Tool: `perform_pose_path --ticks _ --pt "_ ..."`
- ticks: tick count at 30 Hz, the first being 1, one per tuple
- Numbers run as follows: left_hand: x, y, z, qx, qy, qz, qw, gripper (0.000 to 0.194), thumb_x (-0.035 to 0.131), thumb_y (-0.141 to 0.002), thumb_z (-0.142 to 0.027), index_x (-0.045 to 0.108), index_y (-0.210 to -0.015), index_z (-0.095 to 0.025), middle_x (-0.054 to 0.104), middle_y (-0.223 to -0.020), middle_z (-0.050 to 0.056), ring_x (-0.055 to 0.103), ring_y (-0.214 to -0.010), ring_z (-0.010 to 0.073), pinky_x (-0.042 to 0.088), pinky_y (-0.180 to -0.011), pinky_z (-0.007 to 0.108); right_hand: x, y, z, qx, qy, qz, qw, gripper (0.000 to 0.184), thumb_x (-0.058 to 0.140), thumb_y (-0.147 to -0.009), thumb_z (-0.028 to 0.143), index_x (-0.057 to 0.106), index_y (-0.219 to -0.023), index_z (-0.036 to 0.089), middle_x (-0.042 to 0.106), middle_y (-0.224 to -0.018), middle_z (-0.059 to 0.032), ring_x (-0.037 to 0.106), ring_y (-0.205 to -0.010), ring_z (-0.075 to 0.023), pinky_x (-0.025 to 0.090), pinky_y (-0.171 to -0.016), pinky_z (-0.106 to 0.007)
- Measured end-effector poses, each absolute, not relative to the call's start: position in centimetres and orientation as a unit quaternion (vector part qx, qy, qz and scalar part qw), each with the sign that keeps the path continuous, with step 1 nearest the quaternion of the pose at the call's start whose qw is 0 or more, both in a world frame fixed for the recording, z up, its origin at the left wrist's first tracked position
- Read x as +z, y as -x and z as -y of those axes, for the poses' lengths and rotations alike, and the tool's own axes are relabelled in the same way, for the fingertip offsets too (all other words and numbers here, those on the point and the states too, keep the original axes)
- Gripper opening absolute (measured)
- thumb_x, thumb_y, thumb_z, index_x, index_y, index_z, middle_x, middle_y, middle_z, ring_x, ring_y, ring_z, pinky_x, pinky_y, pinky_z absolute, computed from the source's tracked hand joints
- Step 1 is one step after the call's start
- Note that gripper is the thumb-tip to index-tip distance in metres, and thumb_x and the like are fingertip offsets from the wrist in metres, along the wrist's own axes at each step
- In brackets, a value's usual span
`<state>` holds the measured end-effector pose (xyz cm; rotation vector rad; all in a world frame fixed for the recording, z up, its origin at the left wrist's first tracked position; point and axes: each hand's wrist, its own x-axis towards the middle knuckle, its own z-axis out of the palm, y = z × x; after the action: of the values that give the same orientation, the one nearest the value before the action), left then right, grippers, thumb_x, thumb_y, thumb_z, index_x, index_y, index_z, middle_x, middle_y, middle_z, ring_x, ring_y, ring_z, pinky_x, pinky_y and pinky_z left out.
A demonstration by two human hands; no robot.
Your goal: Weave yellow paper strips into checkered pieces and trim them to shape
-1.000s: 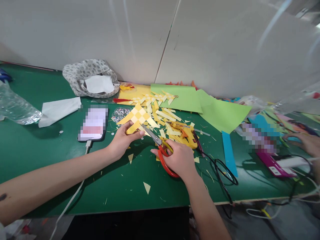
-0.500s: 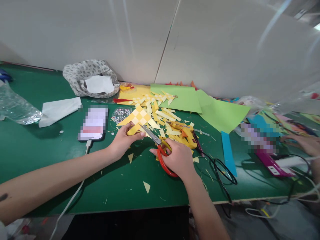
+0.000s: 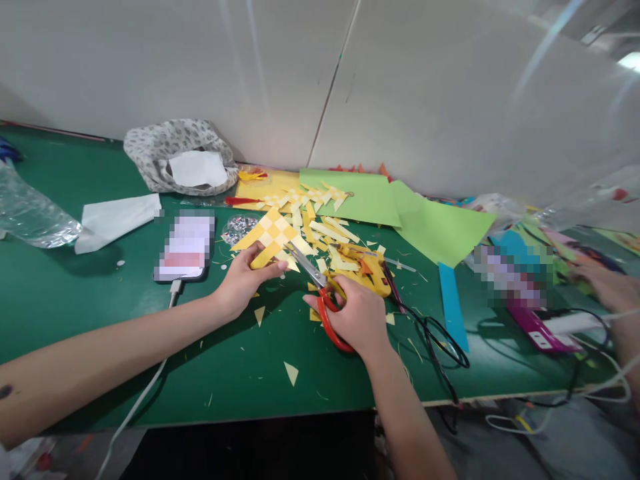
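Pinched between the thumb and fingers of my left hand (image 3: 250,277) is a woven yellow paper piece (image 3: 274,230) with a checkered middle and loose strip ends. My right hand (image 3: 361,319) is closed round the red and yellow handles of a pair of scissors (image 3: 327,313). The blades point up and left, against the lower right edge of the paper; whether they bite into a strip I cannot tell. Behind the paper lie many cut yellow strips (image 3: 333,230) and a finished-looking woven paper chain with a red tassel (image 3: 243,201). A yellow glue gun (image 3: 377,283) rests right of the scissors.
A phone (image 3: 185,247) on a white cable lies left, near a patterned cloth bag (image 3: 175,150) and a plastic bottle (image 3: 37,210). Green paper sheets (image 3: 440,223), a blue strip (image 3: 453,307) and a magenta power strip (image 3: 537,327) lie right. Another person's hand (image 3: 607,283) is at far right.
The scissor blades have shifted slightly right along the paper's lower edge. My left hand keeps its hold on the woven paper. The other person's hand has moved a little at the far right.
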<state>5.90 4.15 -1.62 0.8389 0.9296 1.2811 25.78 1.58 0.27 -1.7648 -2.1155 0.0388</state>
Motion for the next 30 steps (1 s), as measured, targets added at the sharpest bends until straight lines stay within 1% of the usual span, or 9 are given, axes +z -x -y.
perform_pose_path --ticks 4,8,14,17,21,24,26,28,30 --pt "-1.5 -5.9 -4.2 0.564 -0.329 -0.419 0.631 0.041 0.078 -0.063 -0.021 0.057 -0.097 -0.017 0.067 -0.088 0.001 0.065 -0.078 0.0135 0.053 -0.077 0.026 0.4 -26.0 -1.5 0.037 0.622 0.738 0.259 0.039 0.062 -0.067 0.057 0.051 -0.075 0.02 0.051 -0.06 0.0023 0.044 -0.051 -0.0119 0.029 -0.051 -0.024" --pt "-1.3 -6.0 -4.2 0.564 -0.334 -0.408 0.635 0.038 0.078 -0.064 -0.021 0.06 -0.097 -0.018 0.066 -0.09 0.0 0.066 -0.08 0.0135 0.053 -0.077 0.024 0.8 -26.0 -1.3 0.086 0.626 0.699 0.335 0.036 0.064 -0.067 0.054 0.049 -0.069 0.02 0.046 -0.054 0.0039 0.039 -0.048 -0.0108 0.032 -0.05 -0.025" --pt "-1.6 -6.1 -4.1 0.55 -0.362 -0.406 0.634 0.034 0.075 -0.068 -0.025 0.064 -0.099 -0.019 0.068 -0.092 0.001 0.067 -0.081 0.0151 0.053 -0.08 0.027 1.0 -25.7 -1.6 0.305 0.598 0.58 0.461 0.032 0.068 -0.068 0.048 0.052 -0.073 0.021 0.048 -0.057 0.005 0.043 -0.05 -0.0101 0.036 -0.05 -0.024" --pt "-1.8 -6.0 -4.1 0.534 -0.395 -0.436 0.608 0.025 0.073 -0.068 -0.027 0.067 -0.09 -0.017 0.069 -0.092 0.004 0.066 -0.084 0.0179 0.052 -0.08 0.031 1.4 -25.5 -1.8 0.422 0.558 0.542 0.465 0.035 0.067 -0.068 0.05 0.05 -0.074 0.02 0.048 -0.055 0.0059 0.041 -0.045 -0.0085 0.033 -0.044 -0.023" --pt "-1.8 -5.6 -4.0 0.527 -0.517 -0.397 0.545 0.012 0.068 -0.067 -0.02 0.071 -0.078 -0.019 0.069 -0.096 0.006 0.062 -0.096 0.0207 0.048 -0.087 0.034 1.8 -25.3 -1.8 0.502 0.497 0.54 0.457 0.034 0.063 -0.074 0.051 0.049 -0.073 0.019 0.058 -0.062 0.0021 0.046 -0.043 -0.0084 0.035 -0.043 -0.024" --pt "-1.9 -5.4 -4.1 0.518 -0.589 -0.365 0.501 0.021 0.061 -0.066 -0.012 0.073 -0.08 -0.022 0.068 -0.098 0.005 0.06 -0.1 0.0203 0.045 -0.091 0.035 1.6 -25.4 -1.7 0.533 0.481 0.531 0.451 0.033 0.066 -0.073 0.048 0.05 -0.073 0.019 0.062 -0.068 0.0 0.055 -0.048 -0.0113 0.045 -0.048 -0.026" --pt "-1.9 -5.3 -4.2 0.509 -0.605 -0.368 0.49 0.026 0.058 -0.065 -0.009 0.073 -0.08 -0.022 0.068 -0.097 0.005 0.06 -0.097 0.0199 0.045 -0.089 0.036 1.4 -25.4 -1.7 0.548 0.476 0.515 0.456 0.033 0.073 -0.067 0.042 0.05 -0.075 0.02 0.064 -0.069 0.0005 0.062 -0.057 -0.0151 0.051 -0.055 -0.029" --pt "-1.9 -5.4 -4.1 0.503 -0.607 -0.368 0.494 0.029 0.055 -0.064 -0.007 0.073 -0.08 -0.023 0.069 -0.095 0.004 0.061 -0.094 0.0196 0.046 -0.086 0.035 1.2 -25.5 -1.7 0.554 0.472 0.51 0.459 0.036 0.078 -0.061 0.035 0.049 -0.076 0.021 0.065 -0.071 0.001 0.065 -0.065 -0.0177 0.054 -0.061 -0.03" --pt "-1.7 -5.4 -4.0 0.502 -0.601 -0.369 0.501 0.03 0.054 -0.064 -0.007 0.073 -0.08 -0.023 0.069 -0.093 0.004 0.062 -0.091 0.0195 0.047 -0.085 0.035 1.1 -25.4 -1.7 0.547 0.47 0.519 0.459 0.037 0.079 -0.059 0.031 0.048 -0.076 0.021 0.065 -0.073 0.0016 0.065 -0.067 -0.0174 0.055 -0.061 -0.029"
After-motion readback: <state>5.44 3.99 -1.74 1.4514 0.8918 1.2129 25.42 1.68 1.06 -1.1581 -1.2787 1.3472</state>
